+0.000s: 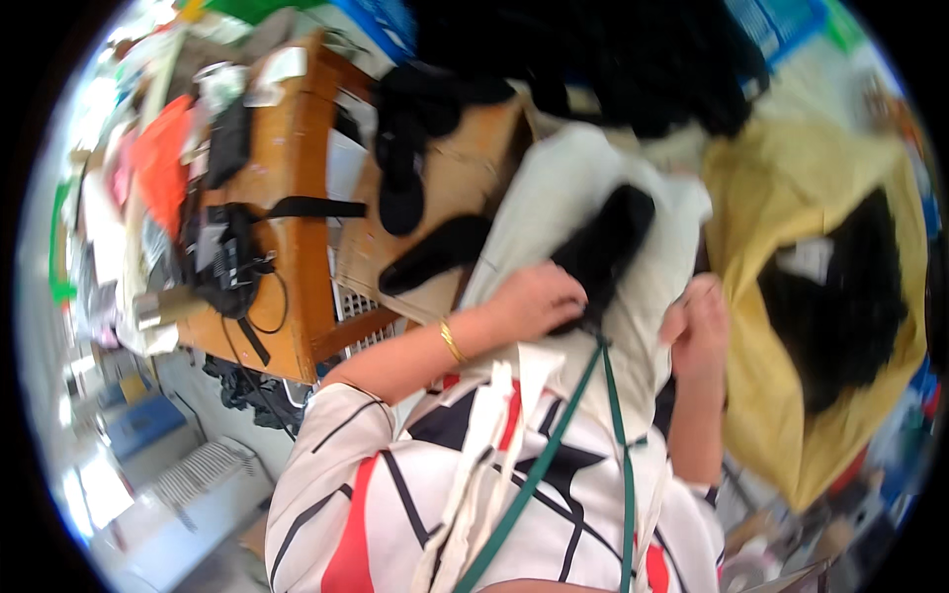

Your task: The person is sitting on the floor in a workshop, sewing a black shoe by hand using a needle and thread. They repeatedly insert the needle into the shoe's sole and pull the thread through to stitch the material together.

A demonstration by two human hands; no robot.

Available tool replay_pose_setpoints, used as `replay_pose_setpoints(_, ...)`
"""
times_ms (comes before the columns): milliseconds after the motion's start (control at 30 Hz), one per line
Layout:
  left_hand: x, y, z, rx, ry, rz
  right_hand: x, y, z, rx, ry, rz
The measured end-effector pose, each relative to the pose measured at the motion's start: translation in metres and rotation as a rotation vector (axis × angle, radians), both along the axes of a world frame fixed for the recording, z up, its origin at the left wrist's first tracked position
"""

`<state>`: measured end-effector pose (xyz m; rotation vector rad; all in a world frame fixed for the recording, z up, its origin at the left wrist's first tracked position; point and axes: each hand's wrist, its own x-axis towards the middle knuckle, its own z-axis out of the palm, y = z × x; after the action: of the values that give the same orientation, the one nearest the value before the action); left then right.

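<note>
On my lap, over an off-white cloth [554, 188], lies a black, soft-looking shoe-shaped piece [613, 232]. My left hand [539, 299], a gold bangle at its wrist, is closed with its fingertips at the near end of that piece. My right hand [700, 318] is raised at the right edge of the cloth, its fingers curled together and somewhat blurred; what they hold, if anything, is hidden. A green cord [554, 445] runs down my front from a dark knot near the left fingertips.
Left of my lap, several similar black pieces [435, 255] lie on a cardboard box [371, 252]. Beside it stands a wooden table [297, 326] with a black strapped item. A yellow sack [751, 296] holding black fuzzy material stands at right; a black heap [633, 59] lies ahead.
</note>
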<state>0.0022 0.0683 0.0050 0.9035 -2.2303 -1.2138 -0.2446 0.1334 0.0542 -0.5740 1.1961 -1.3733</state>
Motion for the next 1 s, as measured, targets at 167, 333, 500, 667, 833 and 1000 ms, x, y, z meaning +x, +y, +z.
replay_pose_setpoints(167, 0.006, 0.003, 0.003, -0.14, 0.037, 0.01, -0.075, 0.027, 0.012, -0.09, -0.311, -0.368)
replay_pose_setpoints(333, 0.01, 0.003, -0.001, -0.258, 0.028, -0.009, -0.123, 0.056, -0.003, -0.212, -0.534, -0.47)
replay_pose_setpoints(500, 0.012, -0.003, -0.003, -0.236, 0.067, -0.022, -0.151, 0.071, -0.009, -0.217, -0.51, -0.544)
replay_pose_setpoints(667, 0.013, -0.007, -0.004, -0.059, 0.08, -0.035, -0.083, 0.032, -0.011, 0.013, 0.088, -0.61)
replay_pose_setpoints(833, 0.017, -0.007, -0.004, 0.039, 0.108, -0.029, 0.016, 0.014, -0.026, 0.176, 0.189, 0.291)
replay_pose_setpoints(1000, 0.02, -0.008, -0.006, 0.011, 0.088, -0.048, 0.049, 0.008, -0.04, 0.113, 0.45, 0.622)
